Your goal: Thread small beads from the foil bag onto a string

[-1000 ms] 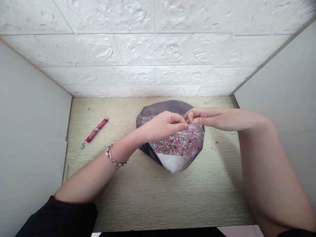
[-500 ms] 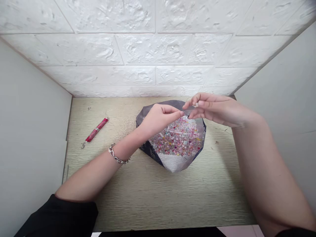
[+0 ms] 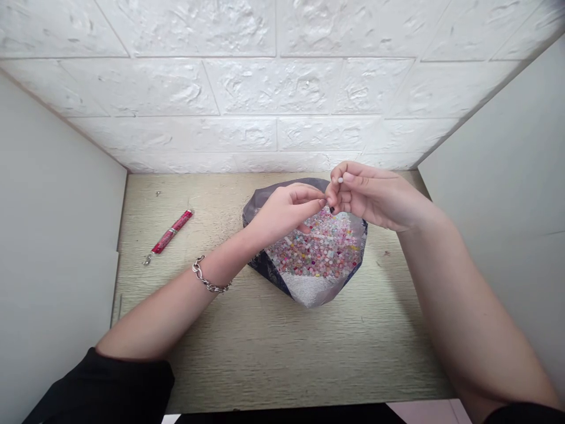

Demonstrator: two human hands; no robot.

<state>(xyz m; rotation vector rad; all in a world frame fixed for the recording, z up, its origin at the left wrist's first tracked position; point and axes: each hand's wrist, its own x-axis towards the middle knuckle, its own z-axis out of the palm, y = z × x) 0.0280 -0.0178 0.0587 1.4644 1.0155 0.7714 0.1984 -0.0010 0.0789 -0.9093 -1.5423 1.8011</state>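
Observation:
My right hand [image 3: 373, 197] is over the back right of a bead bag, pinching a small white bead [image 3: 340, 180] between thumb and forefinger. One of its lower fingertips shows a dark nail. My left hand [image 3: 289, 212] reaches over the bag from the left, its thumb and forefinger pressed together around what looks like a thin thread, barely visible. The fingertips of both hands nearly meet. Under them, the open dark bag [image 3: 309, 291] with a silvery lining holds many small pink, white, yellow and red beads [image 3: 320, 250].
A red, shiny rod-shaped bundle [image 3: 172, 232] with metal clasps lies on the wooden table [image 3: 265, 359] at left. A tiny metal piece [image 3: 158, 193] lies behind it. A white brick-patterned wall [image 3: 238, 88] rises behind; pale panels flank both sides.
My right hand has shifted slightly left and up, its fingers curling in closer to the left fingertips. My left hand stays almost in place, with its lower fingers showing more.

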